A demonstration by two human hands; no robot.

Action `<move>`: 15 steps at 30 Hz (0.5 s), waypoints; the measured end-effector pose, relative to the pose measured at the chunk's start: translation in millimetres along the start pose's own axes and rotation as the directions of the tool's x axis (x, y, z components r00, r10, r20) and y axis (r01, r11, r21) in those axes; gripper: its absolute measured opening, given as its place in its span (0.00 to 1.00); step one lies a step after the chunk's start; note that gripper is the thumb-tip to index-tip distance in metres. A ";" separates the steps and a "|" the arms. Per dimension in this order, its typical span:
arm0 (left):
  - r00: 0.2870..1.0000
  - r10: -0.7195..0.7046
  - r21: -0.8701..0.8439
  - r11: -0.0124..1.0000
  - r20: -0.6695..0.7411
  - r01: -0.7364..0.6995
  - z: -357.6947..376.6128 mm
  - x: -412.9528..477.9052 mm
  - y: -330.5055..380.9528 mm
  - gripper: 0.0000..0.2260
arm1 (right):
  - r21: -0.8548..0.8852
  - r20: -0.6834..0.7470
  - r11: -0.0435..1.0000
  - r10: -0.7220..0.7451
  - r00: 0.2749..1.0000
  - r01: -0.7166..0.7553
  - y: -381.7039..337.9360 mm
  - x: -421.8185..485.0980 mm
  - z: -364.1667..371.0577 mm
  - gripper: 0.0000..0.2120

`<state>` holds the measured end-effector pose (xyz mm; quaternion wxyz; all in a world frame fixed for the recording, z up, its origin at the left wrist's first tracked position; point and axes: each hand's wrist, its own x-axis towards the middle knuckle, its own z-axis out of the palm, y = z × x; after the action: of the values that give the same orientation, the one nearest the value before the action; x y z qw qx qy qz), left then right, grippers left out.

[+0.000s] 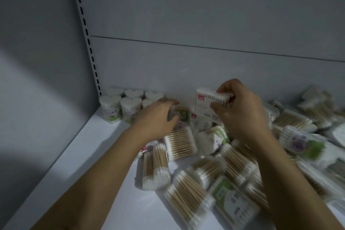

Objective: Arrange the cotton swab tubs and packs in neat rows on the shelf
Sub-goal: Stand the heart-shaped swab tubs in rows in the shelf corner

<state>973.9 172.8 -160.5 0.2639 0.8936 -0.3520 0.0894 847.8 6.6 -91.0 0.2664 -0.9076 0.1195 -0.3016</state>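
Observation:
Several heart-shaped cotton swab tubs (119, 105) stand in rows in the shelf's back left corner. My right hand (240, 110) pinches a white swab pack with a red label (207, 100) and holds it upright near the back wall. My left hand (158, 117) reaches over a pack with a green label (182, 113), fingers curled on it. Another white pack with a red label (200, 120) stands below the held one. A loose pile of wooden-stick swab packs (188, 198) covers the white shelf (89, 164) at centre and right.
The grey back wall (205, 61) rises behind the goods. A slotted upright (87, 43) marks the left corner, with a side panel (37, 61) beyond it. Bare shelf surface lies at the front left. More packs (315, 106) are heaped at the far right.

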 end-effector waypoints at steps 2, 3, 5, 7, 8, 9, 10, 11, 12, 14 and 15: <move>0.990 0.031 0.063 0.997 0.140 -0.041 7.4 6.3 8.3 0.25 | -0.015 0.000 1.000 -0.020 1.000 0.020 -3.2 7.4 1.3 0.11; 0.981 0.040 0.090 0.994 0.189 -0.058 11.7 10.4 11.5 0.24 | -0.018 -0.001 1.000 -0.024 1.000 0.024 -4.1 11.1 2.0 0.11; 0.974 0.009 0.112 0.993 0.228 -0.035 20.8 15.5 14.6 0.24 | -0.036 0.003 0.999 -0.036 0.999 0.037 -6.1 15.1 4.2 0.11; 0.976 -0.024 0.105 0.994 0.215 0.002 28.4 16.9 14.7 0.24 | -0.053 0.003 0.997 -0.050 0.999 0.050 -4.8 17.6 6.6 0.12; 0.979 -0.025 0.100 0.995 0.202 0.005 29.9 16.7 15.5 0.23 | -0.060 0.003 0.997 -0.052 0.999 0.052 -3.0 19.3 7.4 0.12; 0.982 -0.021 0.084 0.996 0.185 0.006 30.8 16.0 15.8 0.21 | -0.073 0.007 0.996 -0.054 0.999 0.054 -0.3 20.7 8.5 0.13; 0.985 -0.018 0.057 0.998 0.172 0.009 30.6 15.0 16.3 0.21 | -0.088 0.009 0.995 -0.055 0.998 0.055 2.4 22.4 9.2 0.13; 0.986 -0.016 0.031 0.999 0.166 0.011 29.5 13.8 17.0 0.20 | -0.111 0.003 0.992 -0.060 0.998 0.060 5.7 25.0 9.6 0.14; 0.985 -0.017 0.016 1.000 0.169 0.014 28.6 12.3 17.6 0.19 | -0.140 -0.014 0.988 -0.071 0.997 0.068 8.7 28.3 9.6 0.14; 0.986 -0.023 0.027 0.999 0.163 0.019 29.4 9.0 18.8 0.16 | -0.233 -0.054 0.971 -0.062 0.997 0.048 17.3 37.2 10.8 0.14; 0.988 -0.023 0.047 0.999 0.150 0.016 30.8 7.1 19.8 0.15 | -0.303 -0.055 0.953 -0.032 0.998 0.014 23.2 43.1 12.0 0.14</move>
<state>964.9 140.1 -176.0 0.2167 0.9070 -0.3601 0.0271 887.9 -23.9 -91.2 0.1175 -0.9297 0.1616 -0.3093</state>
